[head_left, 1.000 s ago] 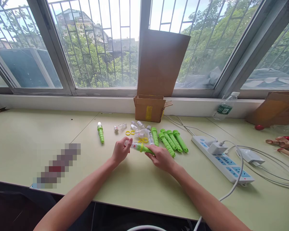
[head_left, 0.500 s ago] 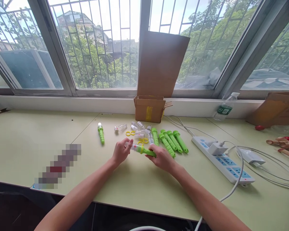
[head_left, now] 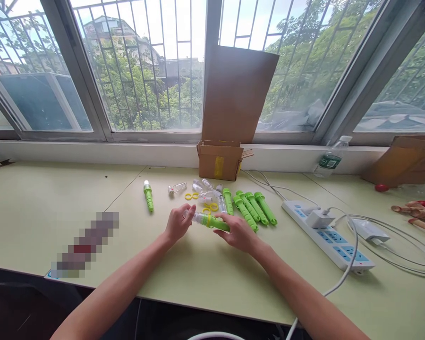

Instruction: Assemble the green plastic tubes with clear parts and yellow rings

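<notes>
Both my hands are on one piece near the table's middle: a ribbed green plastic tube [head_left: 217, 224] joined to a clear plastic end part [head_left: 198, 217], with a yellow ring [head_left: 208, 220] round the joint. My left hand [head_left: 179, 223] is closed on the clear end. My right hand [head_left: 239, 232] grips the green end between thumb and fingers. Just behind lie yellow double rings [head_left: 191, 196] and loose clear plastic parts [head_left: 205, 184]. Several green tubes [head_left: 250, 208] lie beside my right hand. Farther left is a green tube with a white tip [head_left: 148, 196].
A white power strip [head_left: 327, 238] with plugs and trailing cables occupies the right. An open cardboard box [head_left: 219, 160] stands against the window sill. A plastic bottle [head_left: 331, 158] leans at the back right, near wooden-handled items [head_left: 416, 212]. A blurred patch [head_left: 87, 245] covers something at left.
The fingers of my right hand have shifted slightly on the green tube, and the piece has turned a little, so the red mark on its clear part no longer shows.
</notes>
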Tool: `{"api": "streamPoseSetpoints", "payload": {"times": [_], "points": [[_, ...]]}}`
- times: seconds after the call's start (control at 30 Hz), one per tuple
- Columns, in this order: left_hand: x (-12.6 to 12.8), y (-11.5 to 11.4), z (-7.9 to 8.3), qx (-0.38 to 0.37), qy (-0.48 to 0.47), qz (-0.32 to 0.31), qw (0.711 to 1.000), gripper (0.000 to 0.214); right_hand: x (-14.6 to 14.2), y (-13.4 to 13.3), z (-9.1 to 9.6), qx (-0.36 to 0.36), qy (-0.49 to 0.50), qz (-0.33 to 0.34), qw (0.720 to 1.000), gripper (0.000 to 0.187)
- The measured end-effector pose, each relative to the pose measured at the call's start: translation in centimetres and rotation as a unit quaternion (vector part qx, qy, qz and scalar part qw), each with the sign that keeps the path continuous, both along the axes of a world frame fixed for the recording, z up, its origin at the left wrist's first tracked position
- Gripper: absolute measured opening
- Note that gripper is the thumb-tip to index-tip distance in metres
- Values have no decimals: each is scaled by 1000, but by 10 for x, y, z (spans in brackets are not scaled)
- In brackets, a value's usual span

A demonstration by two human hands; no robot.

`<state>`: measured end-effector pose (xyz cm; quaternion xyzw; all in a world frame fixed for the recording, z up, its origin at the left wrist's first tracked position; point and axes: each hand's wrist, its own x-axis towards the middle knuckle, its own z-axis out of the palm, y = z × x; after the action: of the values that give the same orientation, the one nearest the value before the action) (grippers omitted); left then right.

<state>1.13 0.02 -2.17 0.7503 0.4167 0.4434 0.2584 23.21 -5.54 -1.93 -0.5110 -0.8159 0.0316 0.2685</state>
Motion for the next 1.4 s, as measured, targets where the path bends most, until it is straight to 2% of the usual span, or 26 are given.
{"api": "streamPoseSetpoints", "payload": {"times": [0.17,0.33,0.57,0.77,0.93,1.1,1.4], "points": [[-1,0,1,4,3,9,1000,45,1,2,-3,16,3,-3,1000,16],[-1,-1,2,5,-1,6,1000,44,2,3,-2,35,-23,6,999,19],[-1,-1,2,4,-3,6,1000,44,-1,-2,5,1,-49,2,999,23],[-1,-1,2,0,4,0,1000,42,-1,-2,2,-9,-11,9,1000,29],[-1,-1,2,2,3,2,1000,41,0,0,0,8,-11,-1,1000,18],[-1,-1,2,2,3,-1,1000,42,1,1,1,19,-30,4,999,18],[-1,-1,2,-4,3,2,1000,44,-1,-3,6,-7,-48,-1,999,20]]}}
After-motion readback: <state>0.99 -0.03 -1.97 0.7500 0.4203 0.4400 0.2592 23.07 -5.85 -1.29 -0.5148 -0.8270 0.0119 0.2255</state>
